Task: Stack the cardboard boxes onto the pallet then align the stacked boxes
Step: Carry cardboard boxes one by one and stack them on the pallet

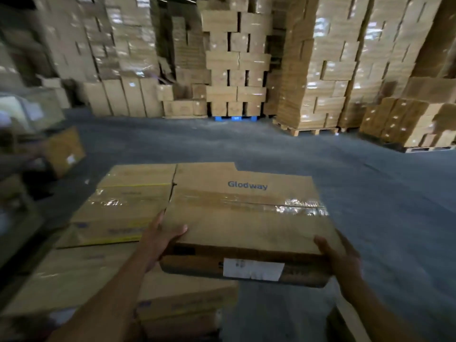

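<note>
I hold a flat cardboard box [246,218] printed "Glodway", taped across its top, with a white label on its near side. My left hand [160,238] grips its near left corner and my right hand [340,257] grips its near right corner. The box hangs above the stack, beside a taped box [123,206] that lies on top at the left. Lower boxes of the stack [81,275] show beneath and nearer to me. The pallet under the stack is hidden.
Tall wrapped stacks of boxes [333,65] line the back wall on wooden pallets [306,130] and a blue pallet [234,118]. Grey concrete floor [370,193] spreads to the right. At the left edge another person's hands hold a box [64,151].
</note>
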Motion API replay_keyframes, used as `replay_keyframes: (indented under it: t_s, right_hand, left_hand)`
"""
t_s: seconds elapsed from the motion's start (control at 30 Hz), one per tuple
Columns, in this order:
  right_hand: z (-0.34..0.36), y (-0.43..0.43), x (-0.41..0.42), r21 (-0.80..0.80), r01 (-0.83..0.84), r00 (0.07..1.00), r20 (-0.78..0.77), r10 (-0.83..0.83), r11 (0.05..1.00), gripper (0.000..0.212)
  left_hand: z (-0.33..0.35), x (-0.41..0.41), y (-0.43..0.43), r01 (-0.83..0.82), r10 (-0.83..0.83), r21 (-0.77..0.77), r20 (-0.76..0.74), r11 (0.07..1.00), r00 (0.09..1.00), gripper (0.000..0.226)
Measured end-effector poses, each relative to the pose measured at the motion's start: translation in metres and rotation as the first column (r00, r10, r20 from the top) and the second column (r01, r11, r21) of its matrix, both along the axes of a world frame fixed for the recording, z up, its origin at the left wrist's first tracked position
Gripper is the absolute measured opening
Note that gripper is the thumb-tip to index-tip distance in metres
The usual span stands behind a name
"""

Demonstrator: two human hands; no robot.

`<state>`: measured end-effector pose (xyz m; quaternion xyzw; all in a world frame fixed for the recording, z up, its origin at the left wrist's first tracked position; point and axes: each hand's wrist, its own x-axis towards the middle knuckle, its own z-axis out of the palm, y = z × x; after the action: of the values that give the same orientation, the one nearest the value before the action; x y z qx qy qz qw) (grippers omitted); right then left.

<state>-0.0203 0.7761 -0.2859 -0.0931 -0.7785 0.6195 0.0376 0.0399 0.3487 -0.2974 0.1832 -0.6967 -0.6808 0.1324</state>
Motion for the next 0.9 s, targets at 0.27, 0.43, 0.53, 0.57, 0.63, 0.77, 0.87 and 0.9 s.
replay_keyframes:
  t_s: [0.27, 0.43, 0.53, 0.57, 0.63, 0.77, 0.87, 0.9]
  right_hand:
    - [-0.011, -0.123, 0.019, 0.052, -0.209, 0.978, 0.025, 0.208, 0.977, 0.054]
    - [-0.023, -0.207, 0.031, 0.052, -0.274, 0.962, 0.032, 0.272, 0.96, 0.048]
    - [-0.038, -0.261, 0.04, 0.069, -0.291, 0.956, 0.058, 0.287, 0.954, 0.042]
    - [-0.049, -0.282, 0.043, 0.07, -0.3, 0.952, 0.087, 0.294, 0.951, 0.047]
    - [-0.067, -0.327, 0.055, 0.076, -0.282, 0.952, 0.146, 0.269, 0.956, 0.055]
    - [-0.107, -0.395, 0.071, 0.097, -0.234, 0.956, 0.204, 0.211, 0.967, 0.064]
    - [-0.102, -0.438, 0.087, -0.002, -0.223, 0.942, 0.258, 0.216, 0.975, 0.044]
    - [-0.107, -0.446, 0.087, -0.014, -0.233, 0.93, 0.289, 0.228, 0.972, 0.045]
  left_hand:
    - [0.004, 0.111, -0.078, -0.2, 0.202, -0.061, 0.04, 0.978, 0.978, 0.066]
    - [-0.016, 0.143, -0.162, -0.218, 0.216, 0.006, 0.099, 0.976, 0.971, 0.072]
    - [-0.031, 0.15, -0.225, -0.18, 0.166, 0.076, 0.158, 0.981, 0.973, 0.076]
    - [-0.035, 0.152, -0.244, -0.173, 0.164, 0.043, 0.167, 0.984, 0.972, 0.065]
    - [-0.036, 0.159, -0.279, -0.171, 0.172, -0.025, 0.185, 0.985, 0.968, 0.05]
    - [-0.053, 0.179, -0.343, -0.164, 0.17, -0.047, 0.208, 0.985, 0.963, 0.052]
    - [-0.07, 0.183, -0.383, -0.185, 0.169, 0.045, 0.236, 0.982, 0.957, 0.049]
    - [-0.079, 0.185, -0.394, -0.182, 0.163, 0.047, 0.268, 0.982, 0.949, 0.047]
